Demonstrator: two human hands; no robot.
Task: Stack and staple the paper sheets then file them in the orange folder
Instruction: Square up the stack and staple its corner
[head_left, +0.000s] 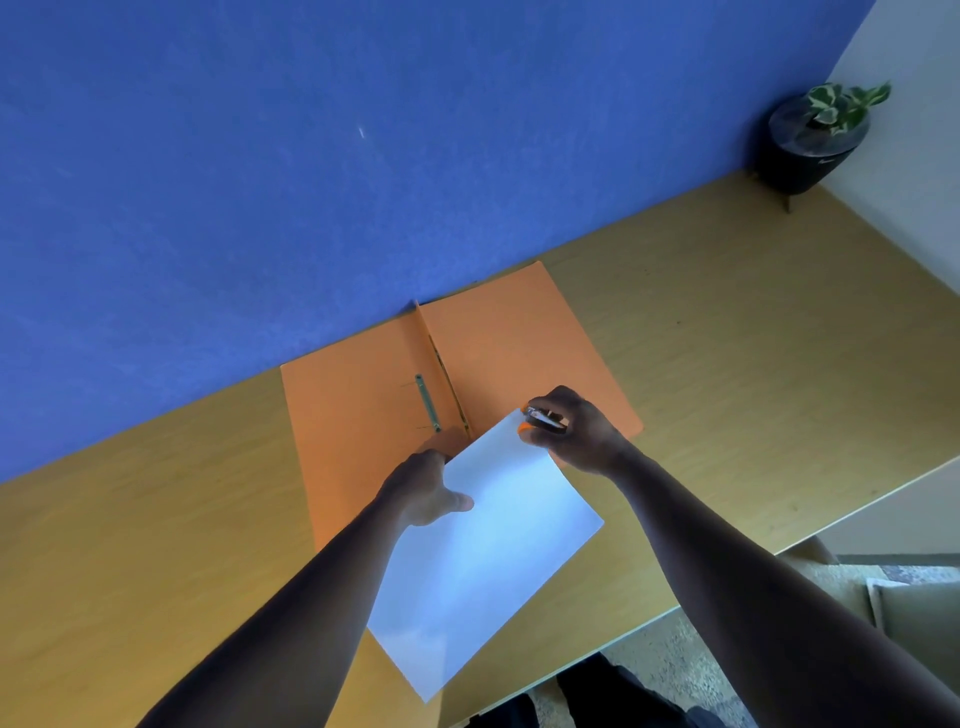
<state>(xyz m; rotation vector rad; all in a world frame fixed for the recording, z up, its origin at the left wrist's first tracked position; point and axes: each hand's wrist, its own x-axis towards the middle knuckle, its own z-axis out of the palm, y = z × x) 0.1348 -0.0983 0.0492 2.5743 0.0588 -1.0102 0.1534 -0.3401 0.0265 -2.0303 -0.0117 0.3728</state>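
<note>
Head view takes in the blue wall first, then the wooden tabletop below it. An orange folder lies open flat on that tabletop, its green fastener near the spine. Over the folder's near part sit the paper sheets — white, squared together. The left hand pinches their left edge, thumb on top. The right hand has its grip closed round a small stapler — set at the sheets' far corner.

White sheets over open orange folder
</note>
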